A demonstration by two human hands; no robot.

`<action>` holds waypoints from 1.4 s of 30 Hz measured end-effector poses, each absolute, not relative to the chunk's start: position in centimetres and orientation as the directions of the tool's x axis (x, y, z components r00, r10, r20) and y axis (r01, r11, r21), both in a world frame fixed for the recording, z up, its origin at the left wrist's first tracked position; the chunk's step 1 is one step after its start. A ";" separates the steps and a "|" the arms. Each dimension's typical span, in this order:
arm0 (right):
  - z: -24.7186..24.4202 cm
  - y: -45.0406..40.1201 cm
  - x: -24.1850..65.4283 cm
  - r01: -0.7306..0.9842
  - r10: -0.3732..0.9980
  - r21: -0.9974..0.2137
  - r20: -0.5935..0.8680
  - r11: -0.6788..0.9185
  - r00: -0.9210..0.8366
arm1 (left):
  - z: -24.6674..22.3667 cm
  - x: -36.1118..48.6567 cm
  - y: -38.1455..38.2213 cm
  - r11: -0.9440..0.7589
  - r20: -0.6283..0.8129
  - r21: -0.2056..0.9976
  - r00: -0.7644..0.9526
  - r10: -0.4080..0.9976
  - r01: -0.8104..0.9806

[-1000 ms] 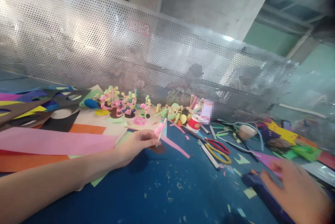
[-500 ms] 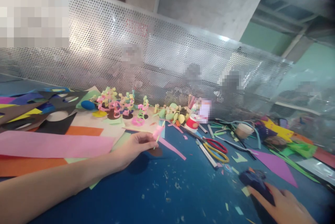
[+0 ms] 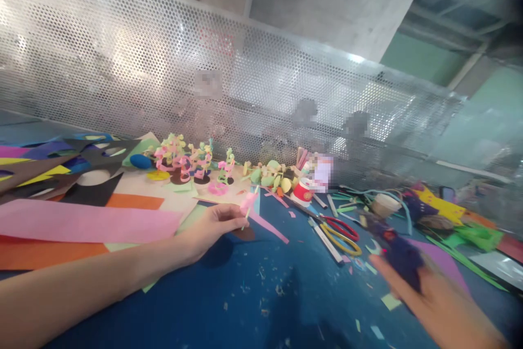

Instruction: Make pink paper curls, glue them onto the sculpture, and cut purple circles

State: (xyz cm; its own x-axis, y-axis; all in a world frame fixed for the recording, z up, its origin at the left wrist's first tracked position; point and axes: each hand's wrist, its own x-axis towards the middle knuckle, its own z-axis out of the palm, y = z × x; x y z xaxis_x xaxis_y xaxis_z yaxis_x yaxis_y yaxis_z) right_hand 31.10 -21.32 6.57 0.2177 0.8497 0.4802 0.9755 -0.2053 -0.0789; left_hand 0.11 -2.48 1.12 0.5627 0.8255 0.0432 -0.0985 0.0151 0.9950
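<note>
Between the thumb and fingers of my left hand (image 3: 223, 222) is a thin pale green stick (image 3: 246, 219) with a pink paper strip (image 3: 269, 228) round it; the strip's loose end trails right. My right hand (image 3: 443, 300) is closed round a dark blue glue gun (image 3: 402, 256), blurred by motion, its nozzle towards the upper left and a small red light showing. Beyond my left hand stand several small pink and green paper plants (image 3: 183, 161) on round bases. A brown paper disc (image 3: 244, 233) lies beside my left fingertips.
Red-and-yellow scissors (image 3: 341, 234) and a white marker-like stick (image 3: 326, 240) lie mid-table. Behind them stand a red-and-white cup (image 3: 302, 192) and a paper-coloured cup (image 3: 384, 204). Large pink paper (image 3: 90, 222) covers the left side. A perforated metal screen (image 3: 261, 87) borders the far edge.
My right hand has raised the glue gun off the table and turned its nozzle up and to the left. My left hand stays almost still with the stick and pink strip.
</note>
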 end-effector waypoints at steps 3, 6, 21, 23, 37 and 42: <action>7.2 -19.9 24.7 0.899 0.962 -0.415 0.160 -0.138 0.221 | 1.1 0.2 -2.5 0.027 0.041 0.994 0.574 0.818 -0.110; 7.3 -18.7 20.0 0.742 0.978 -0.650 -0.009 -0.162 0.206 | 1.2 0.2 -2.6 0.025 0.058 0.991 0.599 0.798 -0.129; 7.9 -15.7 17.4 0.750 0.986 -0.647 -0.016 -0.136 0.165 | 1.5 0.1 -2.8 0.009 0.107 0.984 0.637 0.763 -0.176; 7.9 -15.6 17.4 0.743 0.986 -0.654 -0.030 -0.143 0.163 | 1.5 0.1 -2.9 0.009 0.109 0.984 0.638 0.763 -0.180; 7.6 -15.5 17.4 0.790 0.984 -0.594 -0.019 -0.154 0.178 | 1.2 0.1 -2.6 0.014 0.107 0.982 0.626 0.772 -0.186; 7.7 -15.3 17.4 0.801 0.982 -0.580 0.011 -0.146 0.187 | 1.1 0.0 -2.6 0.011 0.107 0.983 0.623 0.775 -0.183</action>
